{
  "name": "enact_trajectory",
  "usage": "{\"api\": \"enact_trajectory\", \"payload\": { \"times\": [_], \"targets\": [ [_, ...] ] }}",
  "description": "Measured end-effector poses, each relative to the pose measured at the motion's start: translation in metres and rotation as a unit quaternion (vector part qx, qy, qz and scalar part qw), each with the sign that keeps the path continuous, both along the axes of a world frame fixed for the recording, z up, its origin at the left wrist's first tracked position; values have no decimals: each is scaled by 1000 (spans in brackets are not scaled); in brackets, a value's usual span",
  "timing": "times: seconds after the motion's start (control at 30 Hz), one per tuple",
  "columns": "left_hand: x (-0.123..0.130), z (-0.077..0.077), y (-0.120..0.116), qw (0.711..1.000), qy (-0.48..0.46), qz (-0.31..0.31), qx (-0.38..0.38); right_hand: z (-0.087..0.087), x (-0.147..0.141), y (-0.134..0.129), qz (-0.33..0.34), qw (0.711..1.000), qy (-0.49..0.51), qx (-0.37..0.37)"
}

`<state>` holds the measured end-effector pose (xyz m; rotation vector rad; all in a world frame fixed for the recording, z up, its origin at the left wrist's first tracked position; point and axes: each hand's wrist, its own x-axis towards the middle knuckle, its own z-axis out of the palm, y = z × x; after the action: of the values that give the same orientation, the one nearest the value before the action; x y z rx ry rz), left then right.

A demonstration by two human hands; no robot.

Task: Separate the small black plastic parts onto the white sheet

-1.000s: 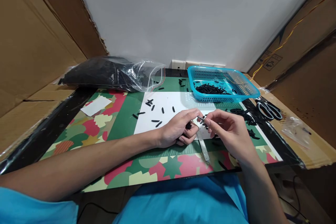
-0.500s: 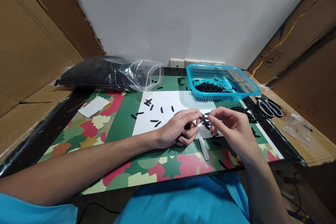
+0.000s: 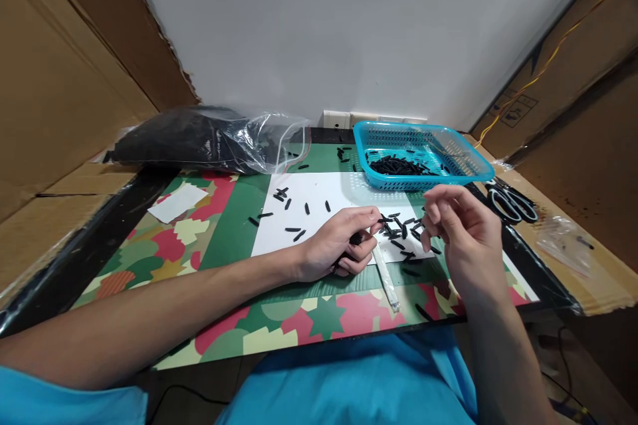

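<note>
I have the left hand low over the right half of the bench, thumb and forefinger pinching one slim black piece at their tips, while the other fingers curl inward around more dark pieces, most of them hidden from me. The right hand stands apart from it, to the right, raised above the bench, its fingers bent and the thumb close to them; I cannot tell whether anything is between them. Between the two hands, loose black pieces lie scattered on the white sheet, and a sparser group lies on it to the left. A pale flat strip runs from just beside the left hand toward the near edge. On the far side, right of centre, I see a blue basket with a heap of similar pieces in it. Scissors lie to its right, near a small clear bag. A clear zip bag filled with something dark lies far left, and a white paper scrap rests nearer on the camouflage-patterned cover.
</note>
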<state>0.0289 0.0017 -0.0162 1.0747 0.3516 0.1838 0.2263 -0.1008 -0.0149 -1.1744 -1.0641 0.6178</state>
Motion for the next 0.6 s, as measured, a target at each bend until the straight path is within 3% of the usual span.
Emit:
{"api": "enact_trajectory", "payload": {
  "times": [0.17,0.27,0.37,0.47,0.6],
  "targets": [
    [0,-1,0,1000,5,4,2,-4,12,2,-35,999,-6,-20],
    [0,-1,1,1000,8,2,2,-8,18,3,-78,986,-135,-64],
    [1,-1,1,1000,16,2,5,-8,19,3,-103,947,-293,-88],
    [1,-1,0,1000,17,6,9,-2,13,0,-56,939,-338,-39],
    [1,-2,0,1000,10,12,13,9,1,-5,65,953,-294,-19]
  ]
}}
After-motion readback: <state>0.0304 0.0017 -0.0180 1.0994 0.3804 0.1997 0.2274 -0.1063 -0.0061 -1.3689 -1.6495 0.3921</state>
